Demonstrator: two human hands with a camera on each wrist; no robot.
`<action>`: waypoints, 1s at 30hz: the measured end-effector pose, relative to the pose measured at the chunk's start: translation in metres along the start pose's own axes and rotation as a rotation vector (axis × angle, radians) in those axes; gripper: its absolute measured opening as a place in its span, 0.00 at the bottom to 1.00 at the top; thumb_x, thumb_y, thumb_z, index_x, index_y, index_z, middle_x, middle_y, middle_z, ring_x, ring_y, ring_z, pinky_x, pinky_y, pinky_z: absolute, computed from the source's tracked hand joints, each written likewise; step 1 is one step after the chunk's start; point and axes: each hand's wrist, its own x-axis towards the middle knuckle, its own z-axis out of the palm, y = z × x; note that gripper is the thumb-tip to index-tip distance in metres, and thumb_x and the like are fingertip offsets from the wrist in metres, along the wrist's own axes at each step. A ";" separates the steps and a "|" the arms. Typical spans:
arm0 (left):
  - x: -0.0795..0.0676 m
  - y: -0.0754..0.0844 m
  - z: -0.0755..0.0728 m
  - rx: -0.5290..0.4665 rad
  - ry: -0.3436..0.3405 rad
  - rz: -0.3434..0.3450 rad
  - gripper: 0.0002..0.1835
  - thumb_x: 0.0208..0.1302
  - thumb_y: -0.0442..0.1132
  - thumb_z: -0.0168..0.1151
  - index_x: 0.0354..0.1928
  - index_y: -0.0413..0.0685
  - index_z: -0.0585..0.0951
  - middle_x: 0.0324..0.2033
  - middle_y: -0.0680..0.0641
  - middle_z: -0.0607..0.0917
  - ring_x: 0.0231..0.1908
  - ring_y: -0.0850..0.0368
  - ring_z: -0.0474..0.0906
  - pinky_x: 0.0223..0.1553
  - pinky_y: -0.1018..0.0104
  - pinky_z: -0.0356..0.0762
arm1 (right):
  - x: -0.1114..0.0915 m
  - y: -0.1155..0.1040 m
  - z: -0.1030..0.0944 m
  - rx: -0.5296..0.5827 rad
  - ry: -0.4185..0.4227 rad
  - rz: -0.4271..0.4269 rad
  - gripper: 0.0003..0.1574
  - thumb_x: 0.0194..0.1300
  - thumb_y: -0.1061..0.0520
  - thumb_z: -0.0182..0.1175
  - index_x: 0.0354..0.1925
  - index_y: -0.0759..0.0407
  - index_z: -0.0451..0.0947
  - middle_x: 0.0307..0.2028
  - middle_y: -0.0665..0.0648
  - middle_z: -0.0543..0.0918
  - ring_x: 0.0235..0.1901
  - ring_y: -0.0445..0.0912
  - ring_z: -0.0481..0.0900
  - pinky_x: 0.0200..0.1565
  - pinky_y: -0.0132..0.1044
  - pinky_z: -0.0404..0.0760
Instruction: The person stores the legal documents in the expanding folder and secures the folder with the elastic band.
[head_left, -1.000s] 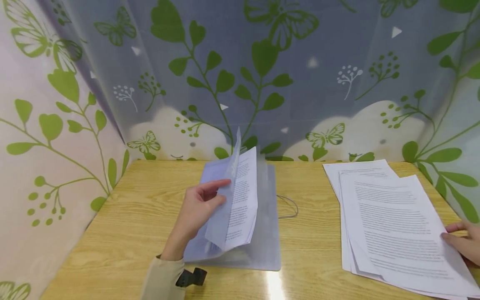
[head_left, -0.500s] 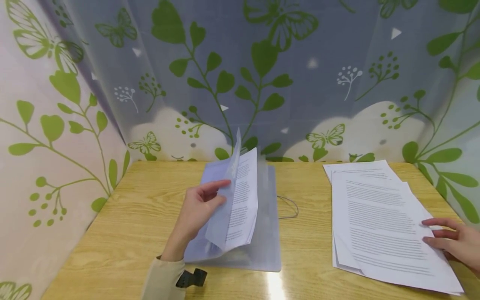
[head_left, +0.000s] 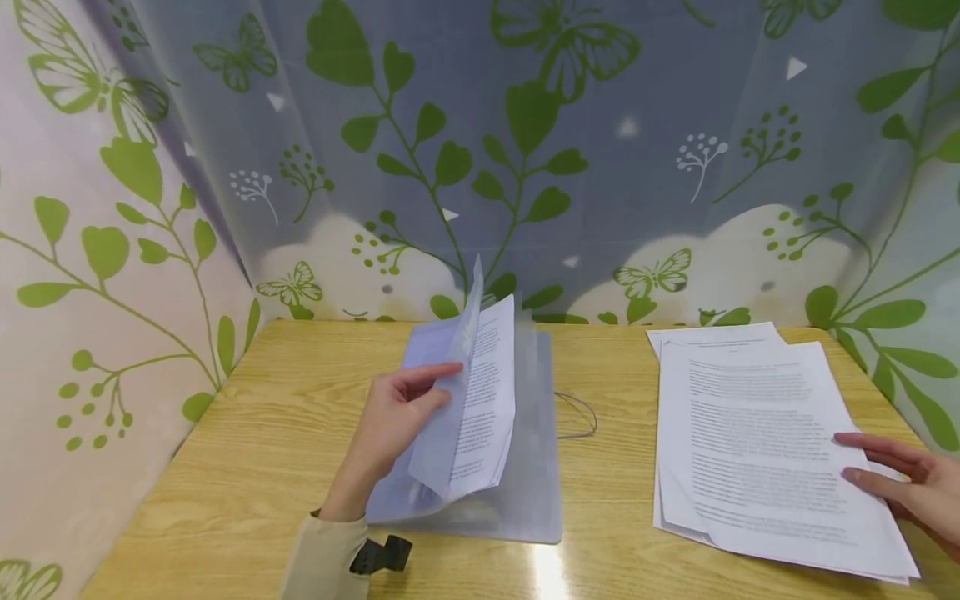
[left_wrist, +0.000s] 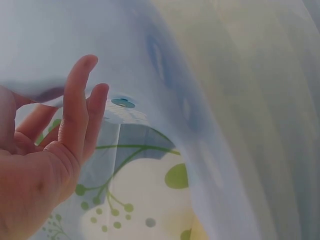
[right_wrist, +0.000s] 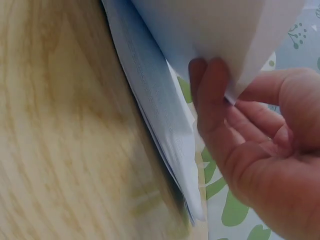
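Note:
My left hand [head_left: 401,412] pinches a raised translucent leaf [head_left: 442,437] of a plastic document folder [head_left: 536,492] lying at the table's middle. Printed sheets [head_left: 486,392] stand tilted within the folder, just right of that leaf. In the left wrist view, a small teal snap button [left_wrist: 123,103] shows on the plastic beside the fingertips. At the right, my right hand [head_left: 911,483] grips the right edge of printed paper [head_left: 757,442] on a loose stack. From the right wrist, thumb and fingers hold a lifted, bent sheet [right_wrist: 220,30], with more sheets [right_wrist: 155,100] lying flat below.
A thin grey cord loop [head_left: 592,417] sticks out from the folder's right side. The wooden table [head_left: 240,467] meets a curtain [head_left: 525,183] with leaves and butterflies at its back edge. A black strap [head_left: 381,556] sits at the left sleeve.
My right hand has moved left along with the upper papers, which now overlap the stack more squarely. My left hand and the folder have stayed in place.

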 end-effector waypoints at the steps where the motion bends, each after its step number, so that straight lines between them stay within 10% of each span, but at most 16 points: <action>1: 0.000 0.000 0.000 0.001 0.000 -0.002 0.19 0.62 0.27 0.62 0.54 0.43 0.88 0.55 0.43 0.88 0.46 0.59 0.75 0.40 0.74 0.72 | -0.001 0.001 0.001 0.040 0.002 -0.016 0.29 0.70 0.57 0.65 0.46 0.16 0.71 0.39 0.22 0.74 0.33 0.32 0.82 0.35 0.39 0.87; 16: 0.001 -0.001 0.000 -0.006 0.011 -0.011 0.19 0.61 0.27 0.62 0.53 0.42 0.88 0.52 0.41 0.89 0.43 0.62 0.77 0.42 0.75 0.74 | -0.009 -0.001 0.006 0.502 -0.011 -0.173 0.33 0.70 0.71 0.59 0.50 0.29 0.82 0.42 0.27 0.85 0.32 0.37 0.87 0.26 0.39 0.84; 30: 0.001 -0.001 -0.001 -0.005 0.003 -0.020 0.19 0.61 0.27 0.62 0.54 0.43 0.88 0.53 0.42 0.89 0.44 0.62 0.78 0.42 0.74 0.75 | -0.018 -0.022 0.018 0.569 -0.088 -0.189 0.34 0.72 0.72 0.54 0.60 0.33 0.78 0.46 0.30 0.85 0.36 0.39 0.87 0.31 0.38 0.86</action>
